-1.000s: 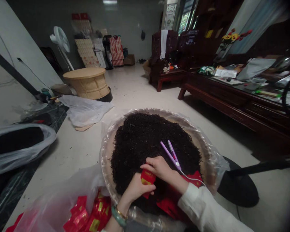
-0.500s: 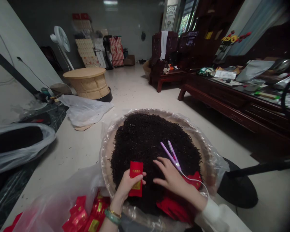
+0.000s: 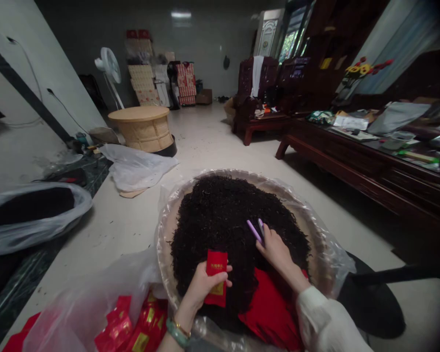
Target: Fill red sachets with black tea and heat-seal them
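My left hand [image 3: 205, 283] holds a small red packet [image 3: 217, 261] with gold print upright, thumb across its front. My right hand [image 3: 277, 252] is closed around a lilac mini hair straightener [image 3: 254, 231]; its two plates point up and left, slightly apart, and the grip is hidden by my fingers. Both hands are over a large round tray [image 3: 165, 244] lined with clear plastic and heaped with dark, twisted tea leaves [image 3: 223, 210]. A pile of red packets [image 3: 267, 308] lies on the leaves below my right forearm.
At lower left, a clear plastic bag [image 3: 80, 298] holds several red-and-gold packets [image 3: 119, 322]. Another lined container [image 3: 84, 208] of dark leaves stands at far left. A black round stand base [image 3: 374, 308] sits right of the tray, below a long wooden table [image 3: 337, 156].
My right hand has gone from open beside the straightener to closed around it. My left hand still holds the packet. The view has shifted slightly left.
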A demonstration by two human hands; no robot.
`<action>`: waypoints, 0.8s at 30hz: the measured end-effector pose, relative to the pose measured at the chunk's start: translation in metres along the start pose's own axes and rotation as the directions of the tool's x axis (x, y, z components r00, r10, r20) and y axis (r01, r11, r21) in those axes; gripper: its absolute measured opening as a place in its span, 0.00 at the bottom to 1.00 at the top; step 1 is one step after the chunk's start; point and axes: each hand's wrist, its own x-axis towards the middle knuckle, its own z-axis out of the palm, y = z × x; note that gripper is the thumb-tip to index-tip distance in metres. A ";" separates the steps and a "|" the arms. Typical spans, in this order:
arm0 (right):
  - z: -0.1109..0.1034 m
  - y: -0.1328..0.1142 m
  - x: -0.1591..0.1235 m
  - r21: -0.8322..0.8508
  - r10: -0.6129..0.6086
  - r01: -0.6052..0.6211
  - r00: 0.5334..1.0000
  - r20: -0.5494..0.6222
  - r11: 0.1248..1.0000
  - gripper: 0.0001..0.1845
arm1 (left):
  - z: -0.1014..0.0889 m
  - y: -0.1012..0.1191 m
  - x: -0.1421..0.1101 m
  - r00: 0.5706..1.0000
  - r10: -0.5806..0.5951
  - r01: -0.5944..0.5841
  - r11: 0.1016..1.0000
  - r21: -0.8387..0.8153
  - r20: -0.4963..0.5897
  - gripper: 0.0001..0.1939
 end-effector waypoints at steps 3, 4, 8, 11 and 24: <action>0.002 -0.001 0.002 0.035 0.041 -0.042 0.998 0.043 0.999 0.27 | 0.000 -0.006 0.002 1.000 -0.009 0.009 1.000 -0.015 0.010 0.30; 0.001 0.001 0.003 0.061 0.045 -0.049 0.997 0.061 0.997 0.26 | 0.000 -0.008 0.003 1.000 -0.012 0.012 1.000 -0.017 0.013 0.30; -0.015 0.012 0.000 0.317 -0.022 -0.004 0.997 0.078 0.948 0.24 | -0.001 -0.009 0.004 1.000 -0.009 0.010 1.000 -0.024 0.018 0.30; -0.041 0.010 -0.009 0.586 -0.185 0.078 0.975 0.124 0.806 0.24 | 0.001 -0.006 0.003 0.999 -0.009 0.010 0.999 -0.032 0.031 0.30; -0.102 -0.063 -0.032 0.713 -0.613 0.287 0.750 0.249 0.640 0.17 | 0.018 0.007 -0.010 0.996 -0.036 0.028 0.994 0.108 0.077 0.28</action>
